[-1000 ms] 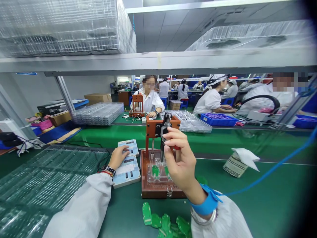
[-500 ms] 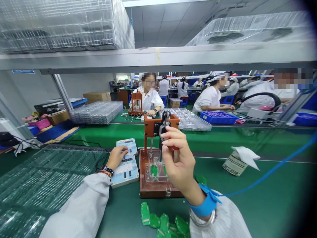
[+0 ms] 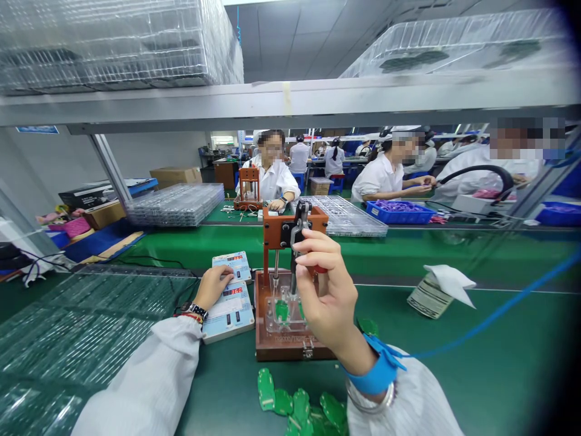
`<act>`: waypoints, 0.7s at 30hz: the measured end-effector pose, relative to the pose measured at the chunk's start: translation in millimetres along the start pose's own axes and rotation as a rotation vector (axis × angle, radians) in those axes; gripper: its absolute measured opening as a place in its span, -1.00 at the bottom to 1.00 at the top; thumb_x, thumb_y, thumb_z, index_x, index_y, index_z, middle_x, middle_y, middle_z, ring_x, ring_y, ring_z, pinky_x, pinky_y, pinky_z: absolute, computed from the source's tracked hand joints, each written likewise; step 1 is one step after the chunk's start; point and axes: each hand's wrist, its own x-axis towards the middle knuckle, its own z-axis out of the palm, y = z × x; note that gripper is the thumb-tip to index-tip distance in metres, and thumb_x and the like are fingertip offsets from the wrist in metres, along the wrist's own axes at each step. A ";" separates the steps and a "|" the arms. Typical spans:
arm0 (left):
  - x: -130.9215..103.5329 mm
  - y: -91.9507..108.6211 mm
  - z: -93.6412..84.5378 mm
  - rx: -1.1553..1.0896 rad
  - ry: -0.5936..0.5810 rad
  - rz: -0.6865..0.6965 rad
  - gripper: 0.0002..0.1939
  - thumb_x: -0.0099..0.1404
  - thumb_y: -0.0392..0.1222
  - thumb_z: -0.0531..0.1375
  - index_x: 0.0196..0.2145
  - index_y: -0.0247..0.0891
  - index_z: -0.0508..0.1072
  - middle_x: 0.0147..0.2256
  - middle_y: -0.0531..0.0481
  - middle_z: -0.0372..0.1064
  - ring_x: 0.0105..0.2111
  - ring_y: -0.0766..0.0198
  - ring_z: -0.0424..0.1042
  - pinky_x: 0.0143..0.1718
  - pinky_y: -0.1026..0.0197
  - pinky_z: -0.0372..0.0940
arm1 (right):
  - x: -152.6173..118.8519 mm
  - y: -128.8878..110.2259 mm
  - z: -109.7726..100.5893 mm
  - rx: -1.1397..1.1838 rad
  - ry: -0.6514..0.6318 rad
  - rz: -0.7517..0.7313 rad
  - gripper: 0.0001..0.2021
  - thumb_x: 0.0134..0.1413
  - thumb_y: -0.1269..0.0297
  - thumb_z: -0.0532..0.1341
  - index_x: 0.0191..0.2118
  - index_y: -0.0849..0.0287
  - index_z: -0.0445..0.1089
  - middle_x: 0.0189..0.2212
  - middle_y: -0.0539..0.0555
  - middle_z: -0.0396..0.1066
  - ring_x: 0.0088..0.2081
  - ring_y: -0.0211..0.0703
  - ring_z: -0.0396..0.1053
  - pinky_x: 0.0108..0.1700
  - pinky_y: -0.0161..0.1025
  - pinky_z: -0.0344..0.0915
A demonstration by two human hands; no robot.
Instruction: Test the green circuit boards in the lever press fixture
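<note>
My right hand (image 3: 327, 284) is closed around the lever of a toggle clamp (image 3: 300, 227), and a bit of its red grip shows between the fingers. The clamp sits on an orange-brown test fixture (image 3: 290, 350) with a wooden base. Under its clear plate lies a green circuit board (image 3: 282, 310); a second board is partly hidden by my hand. On the left, my left hand (image 3: 213, 287) lies with loosely bent fingers on two light-blue meter boxes (image 3: 228, 320), whose displays glow red. Several loose green boards (image 3: 300, 407) lie in front of the fixture.
Clear plastic trays (image 3: 91, 339) cover the bench at left. A paper-topped container (image 3: 431, 295) stands at right. A blue cord runs from my right wrist strap (image 3: 376, 368). Overhead is a shelf (image 3: 181, 109) with stacked trays. A co-worker (image 3: 272, 172) sits opposite.
Both meter displays, dark before, now show red digits. My hands hold nearly the same places. At right, a co-worker's hands have risen above the blue bin.
</note>
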 end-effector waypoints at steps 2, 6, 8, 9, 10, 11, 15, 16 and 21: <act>-0.2 -0.1 0.2 0.000 0.005 -0.004 -0.89 0.21 -0.22 0.14 -0.34 -0.22 0.47 -0.29 -0.05 0.51 -0.24 0.12 0.48 -0.15 0.14 0.31 | 0.2 -0.7 0.0 -0.002 0.002 0.000 -0.80 0.14 0.55 0.05 -0.22 0.09 0.25 -0.20 0.09 0.32 0.08 0.02 0.23 0.07 0.16 0.25; -1.0 -0.1 0.0 0.006 0.021 -0.009 -0.88 0.17 -0.27 0.18 -0.29 -0.22 0.47 -0.26 -0.04 0.51 -0.21 0.11 0.47 -0.13 0.14 0.30 | 1.3 -0.5 0.3 -0.006 0.001 -0.001 -0.81 0.15 0.54 0.05 -0.21 0.10 0.26 -0.20 0.09 0.33 0.08 0.02 0.24 0.08 0.16 0.26; -1.1 0.3 -0.3 0.013 0.026 -0.011 -0.86 0.16 -0.28 0.19 -0.28 -0.22 0.47 -0.27 -0.04 0.50 -0.21 0.10 0.47 -0.13 0.14 0.30 | 0.8 3.7 -0.2 -0.025 -0.009 -0.010 -0.80 0.18 0.53 0.04 -0.16 0.10 0.26 -0.12 0.12 0.33 0.13 0.03 0.21 0.12 0.18 0.24; -1.1 0.5 -0.4 0.017 0.028 -0.013 -0.86 0.16 -0.28 0.19 -0.28 -0.23 0.47 -0.27 -0.05 0.50 -0.21 0.09 0.47 -0.12 0.13 0.30 | 0.0 7.1 -1.0 -0.041 -0.021 -0.025 -0.79 0.20 0.52 0.03 -0.12 0.10 0.26 -0.06 0.13 0.32 0.16 0.04 0.18 0.13 0.19 0.23; -1.0 0.8 -0.5 0.022 0.030 -0.014 -0.87 0.17 -0.28 0.19 -0.29 -0.23 0.47 -0.27 -0.05 0.50 -0.21 0.09 0.46 -0.12 0.13 0.30 | -1.0 10.8 -2.5 -0.062 -0.036 -0.048 -0.77 0.21 0.50 0.03 -0.08 0.10 0.26 0.00 0.14 0.31 0.18 0.05 0.16 0.14 0.20 0.23; -0.8 1.0 -0.6 0.027 0.032 -0.016 -0.88 0.17 -0.29 0.19 -0.30 -0.23 0.47 -0.28 -0.06 0.50 -0.21 0.08 0.46 -0.13 0.12 0.29 | -1.6 14.5 -4.7 -0.088 -0.052 -0.080 -0.76 0.22 0.48 0.04 -0.04 0.10 0.25 0.04 0.15 0.29 0.19 0.06 0.16 0.15 0.21 0.24; -0.3 1.2 -0.4 0.039 0.036 -0.019 -0.92 0.18 -0.27 0.18 -0.34 -0.23 0.47 -0.30 -0.06 0.50 -0.23 0.08 0.46 -0.14 0.11 0.29 | 13.6 15.9 -22.5 -0.175 -0.095 -0.229 -0.71 0.20 0.46 0.14 0.02 0.11 0.29 0.01 0.13 0.38 0.08 0.01 0.32 0.09 0.07 0.38; -0.2 1.1 -0.4 0.039 0.036 -0.020 -0.93 0.18 -0.27 0.18 -0.35 -0.23 0.47 -0.31 -0.06 0.51 -0.24 0.08 0.46 -0.15 0.12 0.29 | 25.7 11.8 -28.1 -0.177 -0.106 -0.218 -0.71 0.16 0.47 0.19 0.01 0.12 0.32 -0.04 0.11 0.42 0.03 -0.02 0.37 0.03 -0.03 0.44; -0.4 1.4 -1.1 0.015 0.040 -0.017 -0.92 0.18 -0.26 0.16 -0.36 -0.23 0.47 -0.30 -0.06 0.51 -0.25 0.09 0.47 -0.14 0.12 0.29 | 126.2 4.3 -35.9 -0.046 -0.381 0.258 -0.20 -0.21 0.22 -0.55 -0.40 0.70 0.30 -0.15 0.10 0.39 -0.21 -0.23 0.35 -0.45 -0.45 0.09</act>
